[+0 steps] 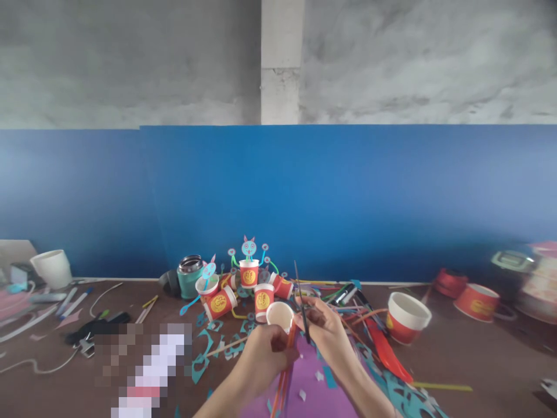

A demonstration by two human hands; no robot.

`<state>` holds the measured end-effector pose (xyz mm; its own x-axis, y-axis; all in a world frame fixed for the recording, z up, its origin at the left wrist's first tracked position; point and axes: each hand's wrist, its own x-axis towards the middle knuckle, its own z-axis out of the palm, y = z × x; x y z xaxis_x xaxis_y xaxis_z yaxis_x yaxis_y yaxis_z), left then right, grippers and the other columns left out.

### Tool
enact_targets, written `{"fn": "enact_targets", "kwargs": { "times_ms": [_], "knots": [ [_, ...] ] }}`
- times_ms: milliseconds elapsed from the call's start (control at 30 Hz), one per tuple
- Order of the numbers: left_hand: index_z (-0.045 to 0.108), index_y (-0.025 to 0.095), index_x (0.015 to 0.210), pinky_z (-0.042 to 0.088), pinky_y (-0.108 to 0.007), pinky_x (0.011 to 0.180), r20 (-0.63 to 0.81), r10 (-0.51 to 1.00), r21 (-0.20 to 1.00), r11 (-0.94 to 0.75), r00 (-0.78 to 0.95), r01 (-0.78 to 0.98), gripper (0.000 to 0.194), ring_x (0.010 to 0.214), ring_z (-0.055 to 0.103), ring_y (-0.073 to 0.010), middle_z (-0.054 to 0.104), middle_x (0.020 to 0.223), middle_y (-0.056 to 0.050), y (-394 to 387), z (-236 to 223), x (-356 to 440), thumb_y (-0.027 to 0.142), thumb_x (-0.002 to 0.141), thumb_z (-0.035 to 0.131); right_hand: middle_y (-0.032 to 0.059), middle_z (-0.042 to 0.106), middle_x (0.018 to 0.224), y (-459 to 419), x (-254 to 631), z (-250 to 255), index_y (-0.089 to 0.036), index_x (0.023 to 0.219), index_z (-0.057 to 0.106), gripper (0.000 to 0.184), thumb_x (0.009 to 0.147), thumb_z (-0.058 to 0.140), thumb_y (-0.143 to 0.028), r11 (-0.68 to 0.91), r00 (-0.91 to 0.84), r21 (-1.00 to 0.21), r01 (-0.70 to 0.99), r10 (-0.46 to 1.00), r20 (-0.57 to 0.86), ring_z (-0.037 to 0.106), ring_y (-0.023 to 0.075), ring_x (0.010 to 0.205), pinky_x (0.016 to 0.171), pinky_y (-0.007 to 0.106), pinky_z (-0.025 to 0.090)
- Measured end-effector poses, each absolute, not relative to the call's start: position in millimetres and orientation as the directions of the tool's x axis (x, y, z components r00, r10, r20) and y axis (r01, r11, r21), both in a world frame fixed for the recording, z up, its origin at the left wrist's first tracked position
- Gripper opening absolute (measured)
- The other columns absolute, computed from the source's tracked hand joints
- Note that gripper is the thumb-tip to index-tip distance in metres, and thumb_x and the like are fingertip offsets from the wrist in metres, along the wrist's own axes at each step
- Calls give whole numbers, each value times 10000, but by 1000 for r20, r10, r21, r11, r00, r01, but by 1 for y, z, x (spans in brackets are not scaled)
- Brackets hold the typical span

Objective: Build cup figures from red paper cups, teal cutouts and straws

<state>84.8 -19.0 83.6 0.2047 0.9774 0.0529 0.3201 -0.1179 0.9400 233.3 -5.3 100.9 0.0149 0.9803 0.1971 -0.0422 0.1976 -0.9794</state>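
My left hand [272, 351] is closed, its thumb and fingers pinching thin orange strips [285, 383] that hang down toward me. Just beyond its knuckles a white-lined paper cup [279, 315] shows its open mouth; whether the hand touches it I cannot tell. In my right hand [322, 322] is a slim dark pointed tool [301, 302], upright, its exact kind unclear. Both hands are close together above a purple sheet [308, 371] strewn with small white scraps. Behind them stand red paper cups [263, 302], one topped by a blue paper cat-like face [249, 248].
Blue paper cut-offs [404, 395] litter the table around the sheet. To the right lie a red-handled tool [389, 351] and a large red-and-white paper bucket [407, 316]. A teal flask [190, 276] stands back left, near a white cup [52, 269]. A blue panel [348, 203] borders the table.
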Motion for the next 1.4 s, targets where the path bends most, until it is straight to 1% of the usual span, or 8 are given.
{"fn": "enact_targets", "kwargs": {
  "times_ms": [133, 267, 367, 567, 1067, 1167, 1267, 1400],
  "knots": [
    [607, 127, 610, 354, -220, 485, -23, 976, 977, -24, 216, 213, 179, 496, 473, -108, 520, 512, 38, -11, 94, 74, 292, 614, 675, 13, 649, 653, 3, 256, 94, -168, 955, 597, 266, 755, 578, -342, 250, -23, -871, 423, 964, 265, 606, 189, 634, 578, 255, 422],
    [635, 123, 763, 429, -249, 525, -91, 975, 994, 100, 201, -33, 350, 562, 564, -149, 612, 634, -5, -5, 98, 65, 421, 604, 723, 103, 708, 791, 3, 274, 92, -150, 879, 645, 186, 735, 539, -203, 70, -25, -370, 926, 992, 127, 660, 266, 798, 665, 292, 429],
    [647, 119, 751, 420, -229, 561, -86, 973, 984, 116, 215, -133, 372, 602, 578, -148, 618, 611, -7, -4, 96, 65, 420, 571, 772, 171, 716, 921, -1, 270, 89, -103, 919, 674, 261, 694, 543, -120, 52, -60, -124, 991, 996, -66, 665, 300, 915, 715, 300, 460],
    [676, 128, 755, 415, -217, 583, -71, 973, 981, 108, 220, -160, 346, 621, 580, -138, 646, 615, -11, -9, 95, 69, 428, 607, 765, 221, 712, 973, -8, 247, 82, -95, 919, 723, 285, 663, 598, -95, 93, -105, -69, 993, 975, -194, 669, 333, 953, 777, 368, 508],
    [546, 167, 766, 412, -217, 517, -55, 988, 989, 73, 145, -128, 306, 569, 569, -125, 611, 651, 19, -10, 94, 72, 350, 617, 741, 128, 734, 697, -2, 257, 89, -122, 746, 718, 161, 692, 573, -165, 73, -108, -166, 983, 971, -213, 698, 241, 717, 604, 258, 475],
    [529, 168, 706, 395, -223, 468, -21, 986, 999, 26, 166, -24, 287, 511, 518, -118, 566, 594, 32, -10, 92, 76, 361, 620, 723, 115, 709, 729, -1, 256, 97, -127, 769, 696, 325, 844, 393, -220, 111, -126, -481, 870, 992, 1, 669, 222, 720, 616, 273, 455],
    [517, 166, 637, 366, -221, 465, 44, 976, 995, -63, 213, 82, 213, 479, 464, -100, 507, 535, 51, -11, 90, 80, 284, 625, 694, 36, 657, 698, -4, 248, 102, -143, 851, 680, 258, 820, 475, -297, 204, -264, -910, 361, 958, 110, 605, 167, 654, 599, 244, 442],
    [558, 149, 622, 344, -212, 505, 121, 957, 969, -171, 263, 177, 82, 527, 465, -94, 518, 559, 44, -15, 90, 81, 164, 618, 639, 0, 591, 655, -7, 238, 101, -146, 760, 671, 268, 741, 625, -409, 163, -266, -983, 83, 954, 136, 531, 136, 621, 585, 229, 413]
  ]
}}
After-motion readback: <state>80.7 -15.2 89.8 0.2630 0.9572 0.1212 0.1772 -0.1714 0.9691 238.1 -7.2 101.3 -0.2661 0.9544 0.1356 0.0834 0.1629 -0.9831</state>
